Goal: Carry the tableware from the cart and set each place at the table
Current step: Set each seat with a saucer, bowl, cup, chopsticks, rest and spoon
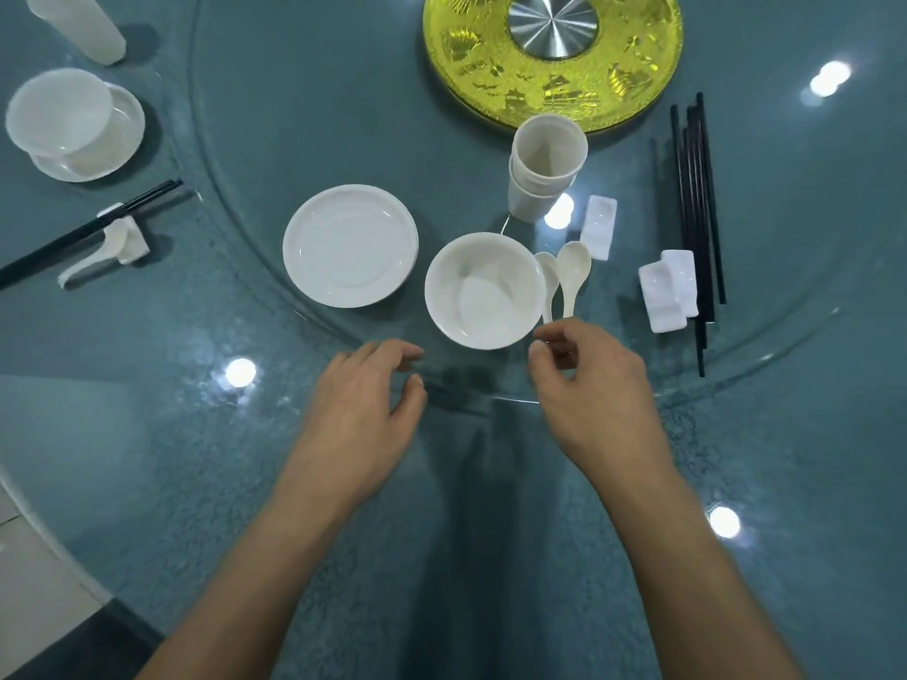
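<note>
Hovering low over the desk [147,458], left hand [363,409]: fingers loosely spread and bent, holding nothing. Right hand [589,385]: fingers curled, thumb and forefinger tips at the handle ends of two white spoons [572,274]; whether they grip a handle cannot be told. Spoons lie side by side, just right of a white bowl [483,292]. White plate [349,245]: left of the bowl, near it. Stacked cups [545,169]: upright behind the spoons. One chopstick rest [598,227] beside the cups; two more rests [667,289] further right, against a bundle of black chopsticks [699,203]. All stand on a glass turntable [319,115]. Far left: bowl on saucer [73,125].
</note>
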Tool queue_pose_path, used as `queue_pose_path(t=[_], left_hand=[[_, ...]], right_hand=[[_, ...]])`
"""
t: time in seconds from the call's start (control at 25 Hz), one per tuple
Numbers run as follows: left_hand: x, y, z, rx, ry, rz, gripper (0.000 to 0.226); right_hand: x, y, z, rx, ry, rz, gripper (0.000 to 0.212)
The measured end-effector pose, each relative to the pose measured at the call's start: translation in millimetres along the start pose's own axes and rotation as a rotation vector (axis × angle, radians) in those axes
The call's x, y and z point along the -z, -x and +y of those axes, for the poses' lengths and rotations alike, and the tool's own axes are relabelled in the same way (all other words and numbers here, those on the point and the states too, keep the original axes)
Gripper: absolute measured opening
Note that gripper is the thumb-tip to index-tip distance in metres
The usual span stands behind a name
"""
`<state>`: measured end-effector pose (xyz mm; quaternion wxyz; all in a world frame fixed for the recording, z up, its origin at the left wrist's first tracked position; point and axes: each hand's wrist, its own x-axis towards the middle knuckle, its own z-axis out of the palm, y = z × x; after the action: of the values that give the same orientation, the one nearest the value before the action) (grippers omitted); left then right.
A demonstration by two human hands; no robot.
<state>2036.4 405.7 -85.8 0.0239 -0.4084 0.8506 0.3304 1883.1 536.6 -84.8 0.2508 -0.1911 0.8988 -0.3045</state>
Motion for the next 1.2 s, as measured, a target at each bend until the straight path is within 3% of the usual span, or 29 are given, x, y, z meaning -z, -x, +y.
queue_pose_path(t=[0.2,0.48,0.6,0.76,0.92,1.2], left_hand=[[0,-13,-7,0.009,0.01,0.015,0.031],[3,-30,-25,0.036,-0.007,0.193,0.026],[4,-39,-38,0.11,0.023,0.314,0.02],[10,-53,-45,0.335,0.101,0.462,0.021],[16,-70,-48,0.531,0.224,0.449,0.03],[18,-91,-59,0.581,0.219,0.432,0.026]], right_hand=[[-2,-9,-4,-0.038,0.009,0.031,0.014],[-6,-21,-5,-0.067,0.041,0.057,0.013],[-9,-23,-6,-0.081,0.042,0.069,0.017],[-11,-25,-11,-0.125,0.034,0.081,0.024],[-16,-26,-16,-0.143,0.038,0.11,0.031],[-19,-29,-16,-0.152,0.053,0.109,0.027]])
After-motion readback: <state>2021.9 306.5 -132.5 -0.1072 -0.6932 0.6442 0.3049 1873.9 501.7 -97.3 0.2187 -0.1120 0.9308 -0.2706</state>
